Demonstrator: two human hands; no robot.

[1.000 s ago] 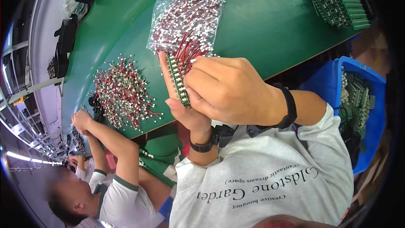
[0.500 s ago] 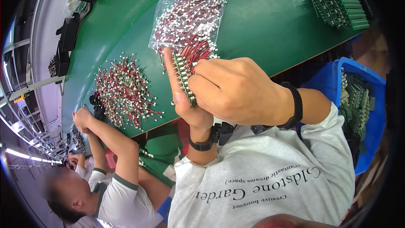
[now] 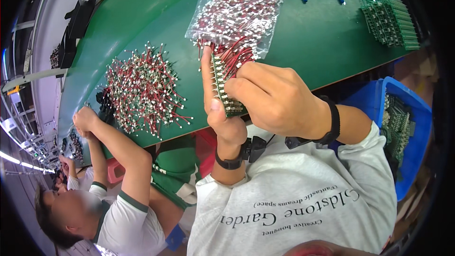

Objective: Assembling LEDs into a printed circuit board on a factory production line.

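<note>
"Left hand (image 3: 228,124)?"
"Index finger straight, gripping a pin-studded circuit-board strip (image 3: 221,78) just before the crinkly plastic bag (image 3: 244,7)."
"Right hand (image 3: 286,104)?"
"Curled at its edge, covering part; I can't tell its hold."
"Around?"
"Tangled red-wired connectors (image 3: 142,90), smooth green worktop (image 3: 327,42)."

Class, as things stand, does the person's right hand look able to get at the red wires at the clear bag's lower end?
Probably yes: the right hand is close beside the red wires, which poke out of the clear bag, with nothing visible between.
</note>
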